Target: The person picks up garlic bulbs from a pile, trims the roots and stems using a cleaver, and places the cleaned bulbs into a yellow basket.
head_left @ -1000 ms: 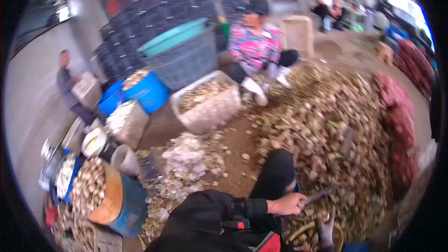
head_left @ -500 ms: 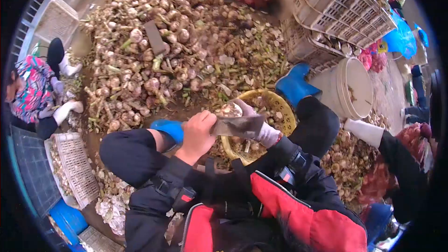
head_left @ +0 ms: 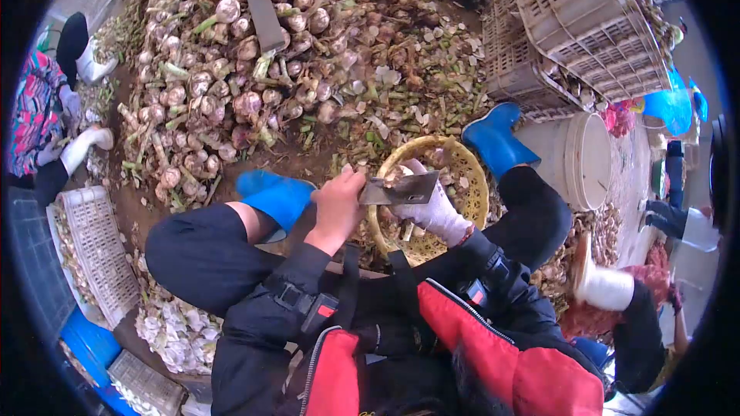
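My bare left hand [head_left: 339, 206] is wrapped round the handle end of a flat metal blade [head_left: 401, 189], which points to the right. Behind the blade, my gloved right hand [head_left: 441, 214] is closed round a garlic bulb [head_left: 398, 173], only partly visible. Both hands are over the near left part of a round yellow basket [head_left: 479, 212] holding garlic pieces. Beyond them lies a large heap of garlic with stems [head_left: 208, 85], with a grey flat block [head_left: 265, 18] on top.
Blue boots [head_left: 493, 139] stand either side of the basket. Stacked crates [head_left: 578, 23] and a white bucket [head_left: 590, 162] are at right. Another crate [head_left: 100, 254] is at left. One person [head_left: 38, 108] sits at far left; another person's white boot [head_left: 605, 287] shows at right.
The view has shifted. The blade now lies across the front of the bulb with its broad face more visible, and the white boot at right has moved.
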A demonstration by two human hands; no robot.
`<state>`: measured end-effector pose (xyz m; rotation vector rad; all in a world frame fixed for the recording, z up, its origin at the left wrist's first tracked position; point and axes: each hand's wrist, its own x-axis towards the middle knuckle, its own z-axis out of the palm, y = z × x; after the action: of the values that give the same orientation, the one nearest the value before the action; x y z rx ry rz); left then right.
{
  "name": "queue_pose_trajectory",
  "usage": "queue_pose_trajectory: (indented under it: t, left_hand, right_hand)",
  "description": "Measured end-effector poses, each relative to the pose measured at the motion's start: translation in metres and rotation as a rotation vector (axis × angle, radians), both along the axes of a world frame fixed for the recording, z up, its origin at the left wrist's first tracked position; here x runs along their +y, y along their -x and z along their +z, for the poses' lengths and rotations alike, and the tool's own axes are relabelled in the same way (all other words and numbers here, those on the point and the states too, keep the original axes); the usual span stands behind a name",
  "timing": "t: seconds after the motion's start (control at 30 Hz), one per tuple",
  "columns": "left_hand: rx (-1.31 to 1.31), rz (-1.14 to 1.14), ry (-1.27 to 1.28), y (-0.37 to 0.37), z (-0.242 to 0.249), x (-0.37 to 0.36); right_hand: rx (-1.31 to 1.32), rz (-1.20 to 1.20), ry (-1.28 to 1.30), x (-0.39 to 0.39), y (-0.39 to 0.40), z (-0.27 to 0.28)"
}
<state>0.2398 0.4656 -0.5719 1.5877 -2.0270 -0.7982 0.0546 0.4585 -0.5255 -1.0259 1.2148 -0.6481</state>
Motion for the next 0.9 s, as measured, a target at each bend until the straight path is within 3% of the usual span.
queue_pose_trajectory:
  t: [0.13, 0.2, 0.23, 0.3, 0.33, 0.37, 0.4, 0.43, 0.47, 0.5, 0.53, 0.57, 0.67, 0.77, 0.83, 0.9]
  left_hand:
    - [0.014, 0.017, -0.017, -0.003, -0.014, 0.004]
    - [-0.026, 0.118, -0.029, -0.007, -0.034, 0.002]
    - [-0.031, 0.243, -0.292, -0.026, -0.048, -0.003]
    - [0.425, 0.327, -0.833, -0.032, -0.031, -0.020]
    - [0.913, 0.406, -0.956, -0.023, -0.013, -0.019]
    - [1.386, 0.408, -1.239, -0.017, 0.015, -0.022]
    - [1.365, 0.383, -1.106, -0.015, 0.014, -0.020]
    - [1.344, 0.367, -0.989, -0.013, 0.012, -0.013]
    - [1.074, 0.365, -0.855, -0.011, 0.016, -0.013]
    - [0.956, 0.185, -0.578, -0.011, 0.006, -0.010]
    - [0.854, 0.134, -0.467, -0.008, 0.008, -0.008]
    - [0.744, 0.080, -0.354, -0.006, 0.014, -0.006]
    - [0.546, 0.146, -0.184, -0.011, 0.024, -0.013]
    - [0.472, 0.197, -0.030, -0.021, 0.015, -0.020]
    - [0.224, 0.262, -0.410, -0.034, -0.012, -0.012]
    - [0.283, 0.299, -0.539, -0.041, -0.042, -0.004]
  right_hand:
    - [0.114, 0.004, -0.044, 0.005, -0.007, -0.007]
    - [0.343, 0.012, 0.244, 0.005, -0.012, 0.000]
    - [0.458, 0.021, 0.391, 0.005, -0.013, 0.005]
    - [0.416, -0.039, 0.367, 0.001, -0.007, 0.008]
    - [0.424, 0.043, 0.541, -0.006, -0.004, -0.004]
    - [0.427, 0.135, 0.717, -0.012, -0.004, -0.012]
    - [0.645, 0.402, 0.693, -0.012, -0.008, -0.003]
    - [0.654, 0.451, 0.554, -0.009, -0.015, -0.002]
    - [0.577, 0.372, 0.591, -0.007, -0.023, -0.015]
    - [0.256, 0.313, 0.244, -0.007, -0.023, -0.019]
    - [-0.148, 0.082, -0.175, -0.009, -0.023, -0.021]
    - [-0.367, -0.171, -0.499, -0.014, -0.028, -0.015]
    - [-0.186, 0.038, -0.243, -0.021, -0.017, -0.042]
    - [-0.008, 0.118, -0.290, -0.041, -0.012, -0.015]
    - [0.068, 0.517, -0.314, -0.048, -0.012, 0.026]
    - [0.176, 0.616, -0.353, -0.054, 0.018, 0.010]
